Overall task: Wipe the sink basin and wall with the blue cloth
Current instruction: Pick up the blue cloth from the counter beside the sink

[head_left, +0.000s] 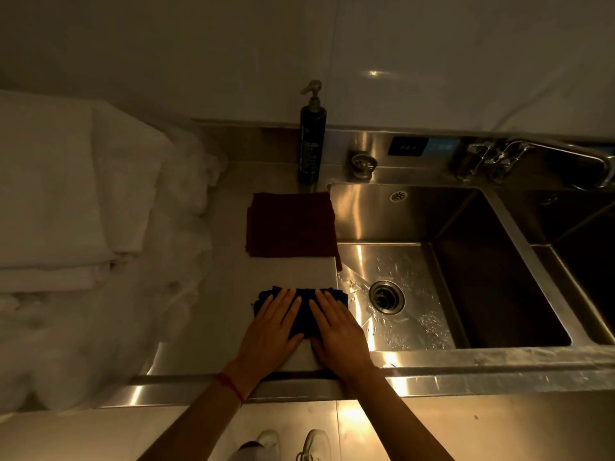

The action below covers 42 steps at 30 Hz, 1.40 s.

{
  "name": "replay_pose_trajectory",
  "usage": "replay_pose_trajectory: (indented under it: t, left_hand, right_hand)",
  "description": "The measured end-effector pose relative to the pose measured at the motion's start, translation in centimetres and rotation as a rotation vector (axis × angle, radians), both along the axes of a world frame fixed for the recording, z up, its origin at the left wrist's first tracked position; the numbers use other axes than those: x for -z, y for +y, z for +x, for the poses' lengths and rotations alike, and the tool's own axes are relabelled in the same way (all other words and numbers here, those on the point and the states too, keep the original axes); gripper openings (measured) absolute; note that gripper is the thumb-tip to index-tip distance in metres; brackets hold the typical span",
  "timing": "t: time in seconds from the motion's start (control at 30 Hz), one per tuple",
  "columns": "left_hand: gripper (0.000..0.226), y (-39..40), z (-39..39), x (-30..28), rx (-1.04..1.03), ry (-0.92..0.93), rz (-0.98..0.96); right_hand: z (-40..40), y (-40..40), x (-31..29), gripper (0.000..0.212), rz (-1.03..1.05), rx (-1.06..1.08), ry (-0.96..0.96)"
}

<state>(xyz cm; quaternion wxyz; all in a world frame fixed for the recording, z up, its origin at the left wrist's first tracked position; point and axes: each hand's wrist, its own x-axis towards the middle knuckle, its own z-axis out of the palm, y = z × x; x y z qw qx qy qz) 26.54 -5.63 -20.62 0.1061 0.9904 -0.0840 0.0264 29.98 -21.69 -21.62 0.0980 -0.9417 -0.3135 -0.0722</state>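
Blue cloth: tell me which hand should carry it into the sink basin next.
Right, probably. Both hands lie flat on the blue cloth, but the right hand is on the side nearest the sink basin, beside its wet floor and drain. The left hand would have to cross over.

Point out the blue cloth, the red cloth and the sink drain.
blue cloth (304,314): head view, the strip showing between the hands.
red cloth (291,224): head view, middle of its folded top.
sink drain (386,297): head view, centre of the strainer.

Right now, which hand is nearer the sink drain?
Right. The right hand lies on the blue cloth beside the basin edge, just left of the drain; the left hand lies farther left.
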Motion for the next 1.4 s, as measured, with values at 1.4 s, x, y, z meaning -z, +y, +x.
replay_pose_trajectory:
  t: [1.4]
  left_hand:
    - [0.069,-3.7,3.9,-4.4,0.282,-0.385,-0.037]
  right_hand:
    - [-0.6,-3.4,-5.5,0.056,0.124,0.249,-0.365]
